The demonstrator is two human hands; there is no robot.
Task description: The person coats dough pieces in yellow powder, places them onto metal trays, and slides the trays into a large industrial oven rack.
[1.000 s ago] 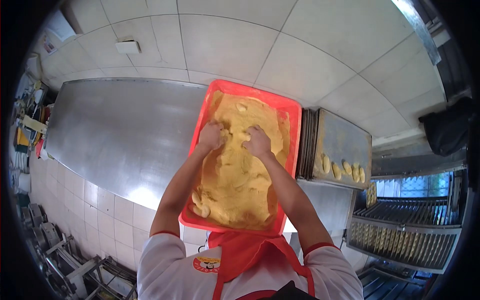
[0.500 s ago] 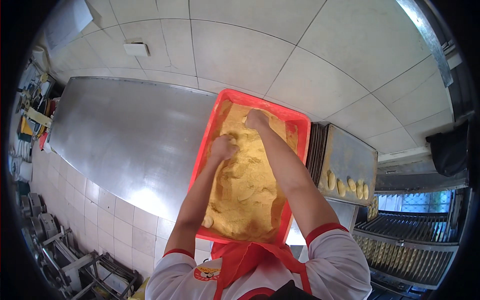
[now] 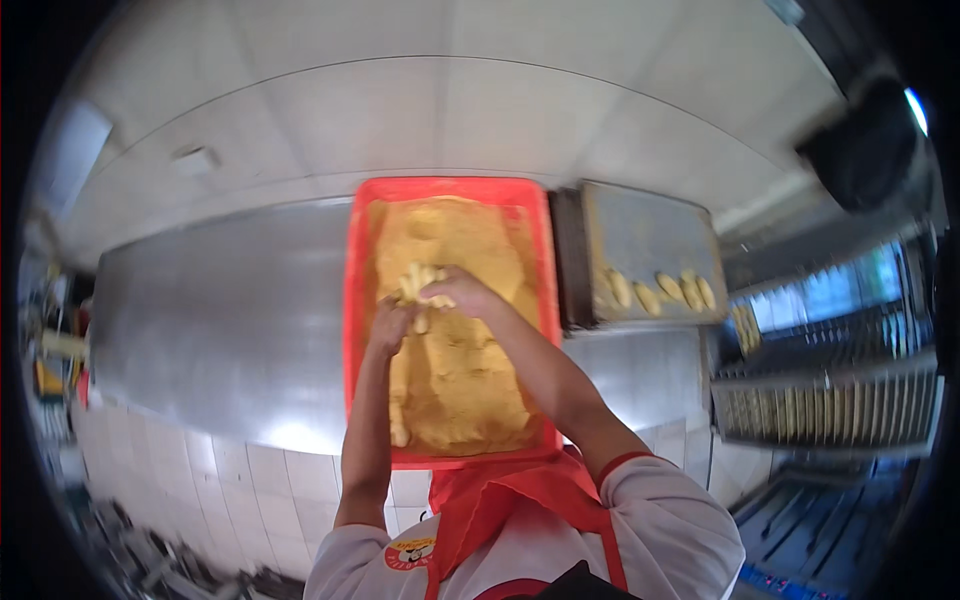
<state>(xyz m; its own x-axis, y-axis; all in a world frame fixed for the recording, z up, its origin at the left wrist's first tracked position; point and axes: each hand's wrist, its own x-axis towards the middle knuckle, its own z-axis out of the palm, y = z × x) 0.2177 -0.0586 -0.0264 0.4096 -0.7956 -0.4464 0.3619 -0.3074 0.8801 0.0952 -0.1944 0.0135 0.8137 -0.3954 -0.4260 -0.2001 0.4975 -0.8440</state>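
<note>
A red rectangular tub (image 3: 450, 187) in front of me holds a bed of yellow crumbs (image 3: 465, 390). Over its left half, both my hands meet at a bunch of several pale dough sticks (image 3: 412, 278). My left hand (image 3: 392, 324) closes on the bunch from the near left side. From the right, my right hand (image 3: 462, 291) grips the same pieces, its fingers wrapped round them. Another pale piece (image 3: 400, 434) lies in the tub's near left corner.
Right of the tub, a stack of metal trays stands beside it; the top tray (image 3: 648, 230) carries several oval dough pieces (image 3: 646, 298) along its near side. A steel table (image 3: 220, 320) extends left. Farther right is a rack (image 3: 835, 412) with filled trays. A tiled wall rises behind.
My hands have come together from separate spots in the crumbs, the right moving nearer to me and leftward. A bunch of dough sticks now shows between them. The view has turned right.
</note>
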